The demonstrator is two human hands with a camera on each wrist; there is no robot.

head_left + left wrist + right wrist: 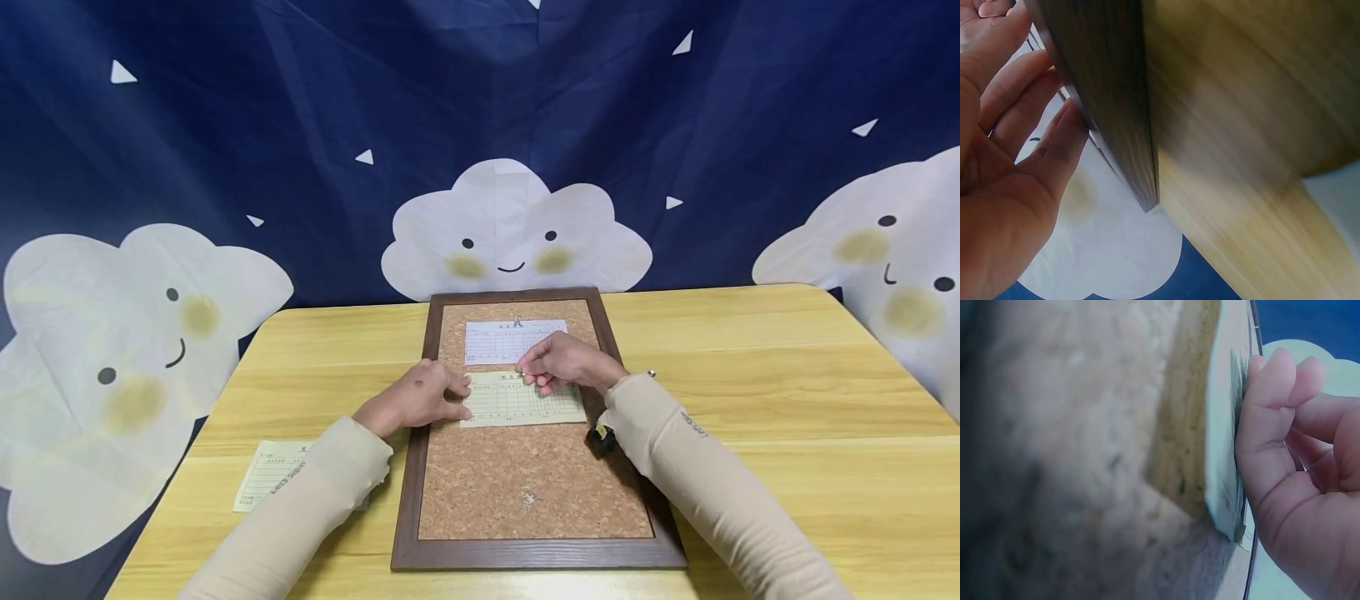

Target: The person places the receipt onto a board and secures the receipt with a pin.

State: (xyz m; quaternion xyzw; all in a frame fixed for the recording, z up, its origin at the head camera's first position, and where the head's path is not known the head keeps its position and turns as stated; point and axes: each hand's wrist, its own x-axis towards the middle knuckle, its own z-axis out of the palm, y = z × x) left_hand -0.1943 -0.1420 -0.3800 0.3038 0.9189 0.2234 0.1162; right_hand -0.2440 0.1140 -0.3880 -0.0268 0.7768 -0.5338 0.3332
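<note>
A pale green printed slip lies across the middle of the cork board with the dark wooden frame. My left hand rests its extended fingertips and thumb on the slip's left edge. At the slip's top edge, my right hand pinches a small silver push pin between thumb and forefinger. Just above, a white printed slip carries a silver pin at its top centre. In the right wrist view, the green slip's near edge lifts away from the cork.
More silver pins sit on the lower cork. Left of the board, another pale green slip lies on the wooden table, partly hidden by my left sleeve. A small shiny piece shows beyond the right sleeve. A cloud-print curtain hangs behind.
</note>
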